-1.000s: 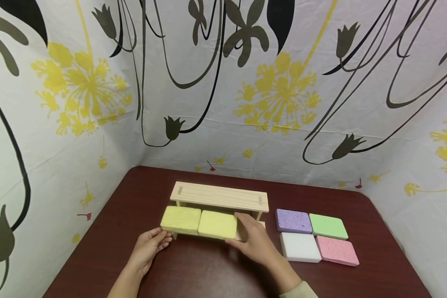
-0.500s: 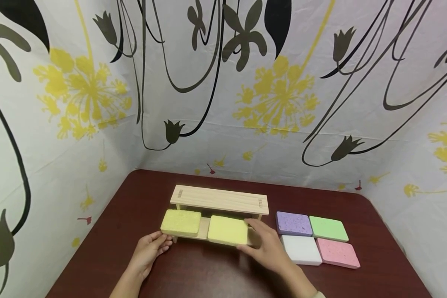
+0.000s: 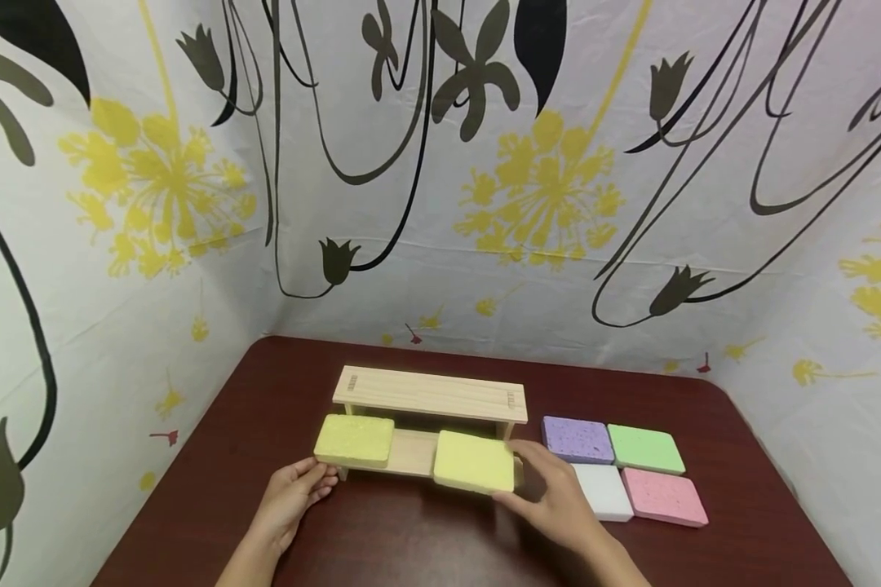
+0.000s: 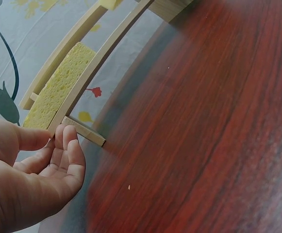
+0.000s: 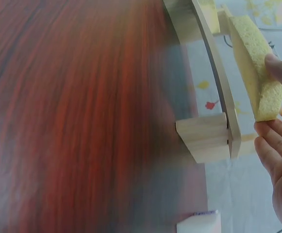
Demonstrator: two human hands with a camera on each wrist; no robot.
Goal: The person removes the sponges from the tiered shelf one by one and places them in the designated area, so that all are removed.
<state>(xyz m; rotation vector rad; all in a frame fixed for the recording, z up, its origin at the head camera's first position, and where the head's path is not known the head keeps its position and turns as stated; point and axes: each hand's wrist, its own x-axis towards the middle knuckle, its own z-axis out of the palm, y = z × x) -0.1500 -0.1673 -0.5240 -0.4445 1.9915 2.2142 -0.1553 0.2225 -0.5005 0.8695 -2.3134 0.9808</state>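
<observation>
A two-tier wooden rack [image 3: 411, 453] stands on the dark red table. One yellow sponge [image 3: 355, 440] lies at the left end of its lower tier. My left hand [image 3: 288, 497] pinches the front left corner of that tier, the thumb close to this sponge [image 4: 60, 87]. My right hand [image 3: 558, 497] grips a second yellow sponge [image 3: 474, 462] by its right end, thumb on the near side and fingers on the far side. In the right wrist view this sponge [image 5: 257, 68] is raised and tilted above the tier, near the rack's right end.
Right of the rack lie a purple sponge [image 3: 577, 440], a green sponge [image 3: 646, 450], a white block [image 3: 604, 492] and a pink sponge [image 3: 664, 497], close together. The rack's upper tier [image 3: 429, 391] rises behind the lower one. A patterned cloth [image 3: 411, 310] hangs behind the table.
My right hand has carried its yellow sponge rightward, away from the left one, and a gap has opened between them. My left hand stays at the rack's corner.
</observation>
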